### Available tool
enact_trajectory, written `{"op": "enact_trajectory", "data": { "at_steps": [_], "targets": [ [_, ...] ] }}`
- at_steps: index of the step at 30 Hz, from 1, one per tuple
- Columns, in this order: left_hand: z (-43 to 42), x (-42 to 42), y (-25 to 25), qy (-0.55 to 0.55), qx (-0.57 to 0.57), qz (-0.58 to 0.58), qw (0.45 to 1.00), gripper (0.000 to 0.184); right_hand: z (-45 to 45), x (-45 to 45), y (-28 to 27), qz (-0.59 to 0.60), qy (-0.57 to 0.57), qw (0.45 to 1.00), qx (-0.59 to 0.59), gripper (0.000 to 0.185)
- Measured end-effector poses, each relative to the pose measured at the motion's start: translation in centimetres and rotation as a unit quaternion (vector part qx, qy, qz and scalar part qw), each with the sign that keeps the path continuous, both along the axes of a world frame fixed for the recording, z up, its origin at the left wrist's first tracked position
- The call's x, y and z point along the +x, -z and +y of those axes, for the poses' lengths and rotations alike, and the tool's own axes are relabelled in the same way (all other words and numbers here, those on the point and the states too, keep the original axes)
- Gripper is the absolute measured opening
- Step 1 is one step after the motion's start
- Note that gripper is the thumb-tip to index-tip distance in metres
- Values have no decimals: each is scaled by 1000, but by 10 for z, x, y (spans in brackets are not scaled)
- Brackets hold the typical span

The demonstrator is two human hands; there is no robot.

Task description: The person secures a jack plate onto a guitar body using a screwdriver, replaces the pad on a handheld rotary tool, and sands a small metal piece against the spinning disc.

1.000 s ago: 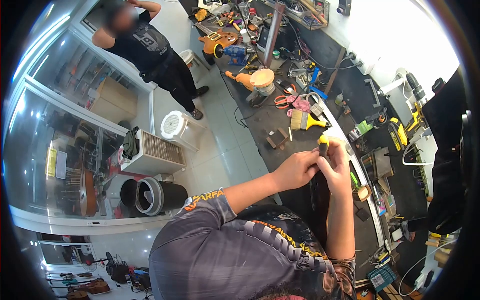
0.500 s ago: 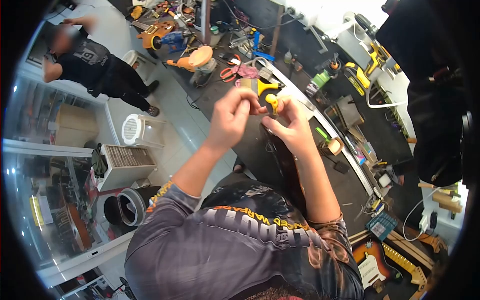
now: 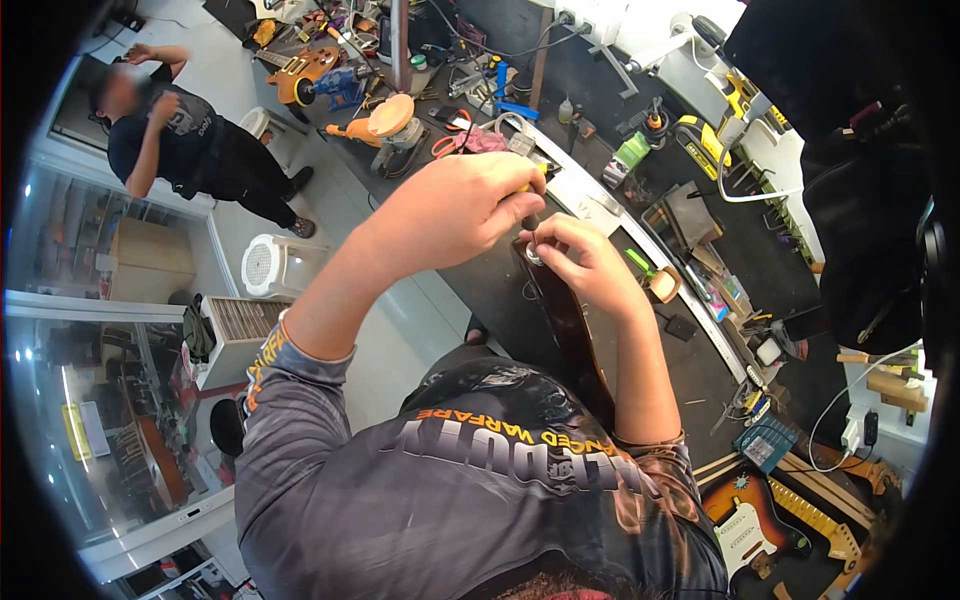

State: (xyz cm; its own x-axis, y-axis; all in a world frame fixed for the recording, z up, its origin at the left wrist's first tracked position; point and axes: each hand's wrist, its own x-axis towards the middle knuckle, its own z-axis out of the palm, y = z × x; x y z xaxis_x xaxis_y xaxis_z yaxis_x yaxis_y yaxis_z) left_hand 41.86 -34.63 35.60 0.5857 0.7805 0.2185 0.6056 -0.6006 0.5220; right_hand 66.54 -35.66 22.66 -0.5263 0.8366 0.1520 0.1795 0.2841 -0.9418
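The left hand (image 3: 462, 212) is gripping a screwdriver (image 3: 530, 215), closed around its yellow-and-dark handle, the shaft pointing down at a round metal fitting (image 3: 533, 255). And the right hand (image 3: 592, 268) is coming in from the other side, fingers bent and pinching close by the tip; whether they are holding something small, one cannot tell. The fitting is sitting at the far end of a dark, glossy piece (image 3: 572, 335), which is running between the forearms toward the person's torso. Out on the tabletop (image 3: 690, 385), an orange sander (image 3: 392, 118) is resting near the left edge, orange-handled scissors (image 3: 444, 147) just beside it, a pink cloth (image 3: 484, 141) next along. A sunburst guitar (image 3: 770, 540) is lying at the near right, and another person (image 3: 190, 130) is standing beyond the left edge, arms raised.
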Motion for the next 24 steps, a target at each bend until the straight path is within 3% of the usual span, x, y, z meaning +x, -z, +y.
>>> {"op": "enact_trajectory", "data": {
  "at_steps": [3,6,9,12,15,18,21,24],
  "targets": [
    [13,-8,-5,93,71,57,992,20,-1,1,0,-19,-2,999,42,16],
    [13,-3,-5,122,32,-22,992,21,-1,3,-3,-28,4,999,15,14],
    [2,5,-19,14,13,2,1000,20,0,4,-3,-29,8,999,24,13],
    [9,9,-33,-28,-48,220,974,20,-1,4,-3,-32,13,999,31,12],
    [13,1,-18,80,38,109,990,22,-1,4,-5,-40,24,999,18,12],
    [19,-1,-18,148,87,100,980,27,-3,3,-5,-39,41,998,-3,15],
    [8,5,-27,90,21,86,992,30,-3,1,-5,-29,45,999,-2,17],
    [8,19,-51,-25,-38,306,951,32,-4,2,-3,-31,45,999,7,17]
  ]
}}
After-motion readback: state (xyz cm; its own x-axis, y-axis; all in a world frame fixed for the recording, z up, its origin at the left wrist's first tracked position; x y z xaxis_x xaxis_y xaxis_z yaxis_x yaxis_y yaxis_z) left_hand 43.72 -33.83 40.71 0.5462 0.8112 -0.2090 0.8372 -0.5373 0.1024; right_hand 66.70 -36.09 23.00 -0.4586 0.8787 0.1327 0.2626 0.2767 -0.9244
